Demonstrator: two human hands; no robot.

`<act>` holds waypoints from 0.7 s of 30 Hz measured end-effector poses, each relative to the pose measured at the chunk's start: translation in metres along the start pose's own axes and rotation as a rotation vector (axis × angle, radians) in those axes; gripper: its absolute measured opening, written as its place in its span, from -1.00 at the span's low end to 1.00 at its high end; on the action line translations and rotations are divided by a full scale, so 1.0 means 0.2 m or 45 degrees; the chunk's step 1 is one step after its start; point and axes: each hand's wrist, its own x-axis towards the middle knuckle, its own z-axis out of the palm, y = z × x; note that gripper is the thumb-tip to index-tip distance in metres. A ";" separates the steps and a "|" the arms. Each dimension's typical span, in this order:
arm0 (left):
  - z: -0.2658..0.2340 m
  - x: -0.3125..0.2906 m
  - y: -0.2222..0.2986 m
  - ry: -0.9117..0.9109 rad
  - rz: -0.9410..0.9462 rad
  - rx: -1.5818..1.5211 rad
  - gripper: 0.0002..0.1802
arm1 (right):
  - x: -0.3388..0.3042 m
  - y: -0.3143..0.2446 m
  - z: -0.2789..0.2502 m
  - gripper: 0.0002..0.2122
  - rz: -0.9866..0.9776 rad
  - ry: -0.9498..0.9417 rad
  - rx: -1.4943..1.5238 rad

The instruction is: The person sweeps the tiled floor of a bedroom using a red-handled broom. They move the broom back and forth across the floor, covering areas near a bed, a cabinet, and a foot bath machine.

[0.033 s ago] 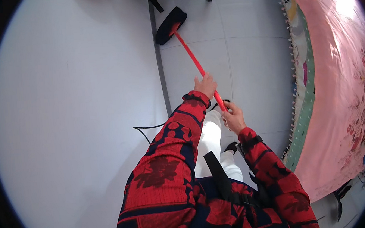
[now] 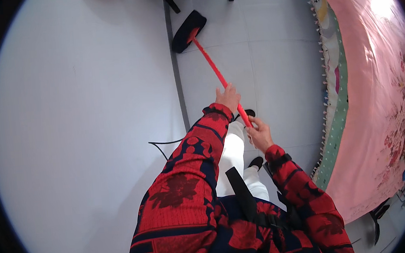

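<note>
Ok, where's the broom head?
In the head view, the broom head is upper left of centre, beside the grey baseboard, near two dark legs.

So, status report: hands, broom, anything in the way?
Left hand and right hand on the red handle. Dark broom head beside the dark floor-edge strip. Dark furniture legs just beyond, possibly in the way.
</note>
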 end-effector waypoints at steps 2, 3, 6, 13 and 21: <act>0.11 -0.08 0.10 -0.143 -0.001 -0.035 -0.77 | -0.15 0.17 -0.08 -0.60 -0.010 -0.050 0.021; 0.17 -0.14 0.17 -0.153 -0.025 -0.050 -0.78 | -0.23 0.25 -0.12 -0.61 -0.036 -0.054 0.002; 0.35 -0.35 0.37 -0.163 0.010 0.023 -0.81 | -0.46 0.48 -0.22 -0.63 -0.052 -0.059 -0.107; 0.65 -0.83 0.89 -0.346 0.095 -0.035 -0.77 | -1.03 0.92 -0.47 -0.59 -0.138 -0.032 -0.348; 0.77 -1.17 1.45 -0.654 0.462 -0.078 -0.64 | -1.82 1.10 -0.79 -0.63 -0.028 0.041 -0.467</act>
